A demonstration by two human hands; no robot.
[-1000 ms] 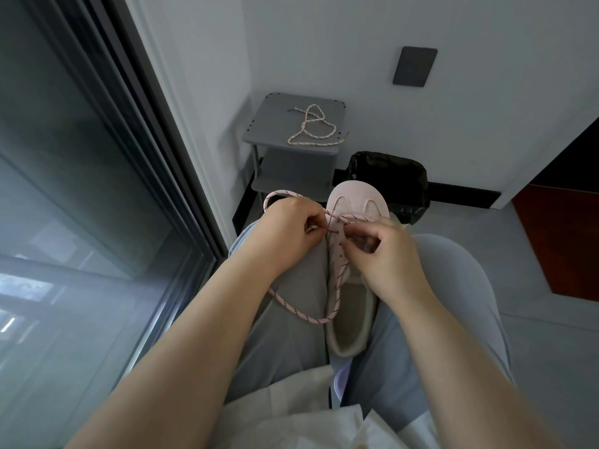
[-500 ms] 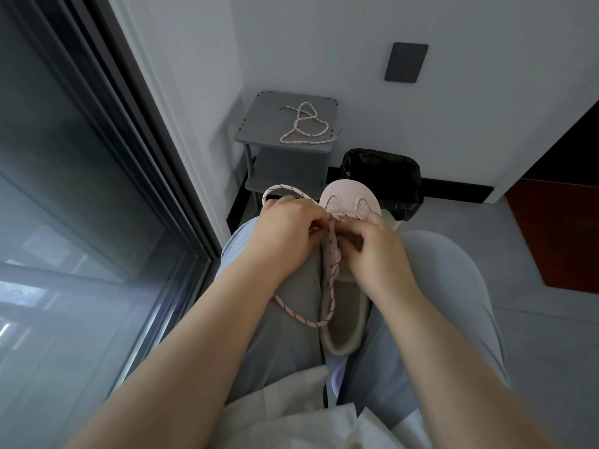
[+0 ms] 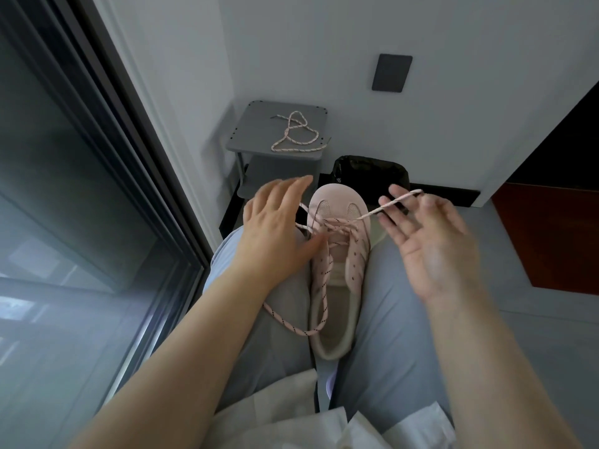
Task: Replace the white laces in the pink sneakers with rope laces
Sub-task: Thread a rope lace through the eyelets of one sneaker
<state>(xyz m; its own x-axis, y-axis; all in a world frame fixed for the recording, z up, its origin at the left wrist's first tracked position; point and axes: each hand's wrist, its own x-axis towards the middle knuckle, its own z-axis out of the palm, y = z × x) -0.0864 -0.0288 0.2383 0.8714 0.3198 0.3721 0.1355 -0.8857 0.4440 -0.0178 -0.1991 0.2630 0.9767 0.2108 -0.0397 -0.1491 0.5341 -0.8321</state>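
Both hands have parted from the eyelets. Left hand, fingers spread, hovers beside the pink sneaker, lying toe-away on the lap; rope lace runs rightward onto the right hand, palm up, no pinch visible.

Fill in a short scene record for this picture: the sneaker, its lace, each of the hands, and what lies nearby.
Sneaker: pink sneaker lies on the lap between the thighs, toe pointing away.
Lace: rope lace threaded through the front eyelets, loose loop over the left thigh.
Left hand: open, fingers spread, beside the sneaker.
Right hand: palm up, lace end across its fingers; grip unclear, blurred.
Nearby: second rope lace on grey shelf; black bin behind.
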